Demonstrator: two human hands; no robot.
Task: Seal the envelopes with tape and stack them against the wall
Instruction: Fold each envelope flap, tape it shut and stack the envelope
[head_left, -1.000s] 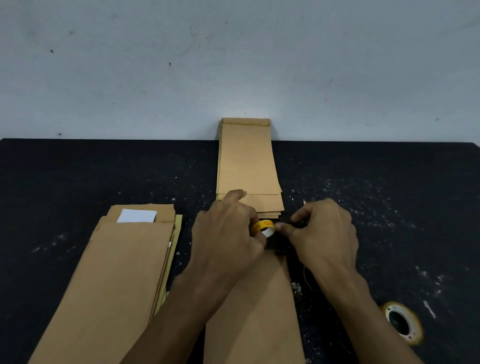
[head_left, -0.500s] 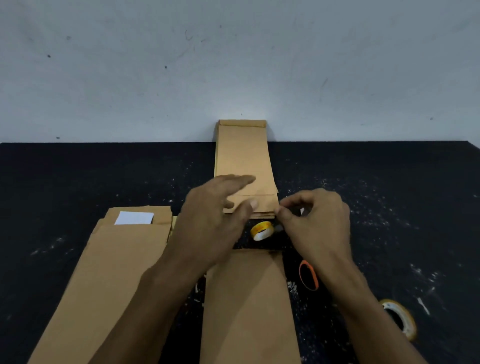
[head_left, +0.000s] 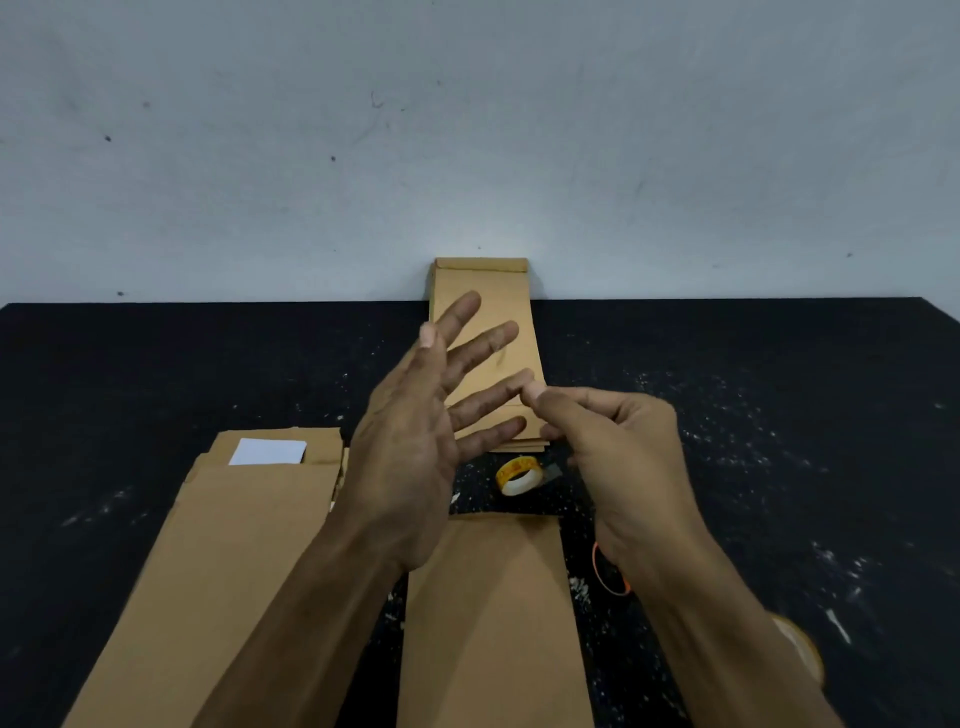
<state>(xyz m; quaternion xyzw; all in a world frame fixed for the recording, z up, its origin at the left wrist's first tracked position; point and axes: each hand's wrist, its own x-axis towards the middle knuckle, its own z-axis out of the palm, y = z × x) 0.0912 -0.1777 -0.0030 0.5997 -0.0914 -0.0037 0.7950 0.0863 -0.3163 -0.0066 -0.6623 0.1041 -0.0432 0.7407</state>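
On the black worktop (head_left: 156, 374) a brown envelope (head_left: 493, 623) lies at 6 o'clock, its top edge just below a small yellow tape roll (head_left: 517, 475) at the centre. At 12 o'clock a stack (head_left: 514, 322) of envelopes leans with its top against the grey wall (head_left: 467, 130) and its foot on the worktop. At 8 o'clock lies a pile (head_left: 208, 571) of more envelopes; the open mouth of one under the top one shows a white sheet (head_left: 267, 451) tucked inside. The left hand (head_left: 415, 431) is raised over the centre, fingers straight and spread apart, holding nothing. The right hand (head_left: 613, 447) at 3 o'clock of it has thumb and forefinger pinched together, their tips touching a left fingertip; whether a strip of tape is between them cannot be told. An orange ring (head_left: 605, 571) lies beside the right wrist at 5 o'clock, and another roll (head_left: 802, 649) shows partly behind the right forearm at 4 o'clock.
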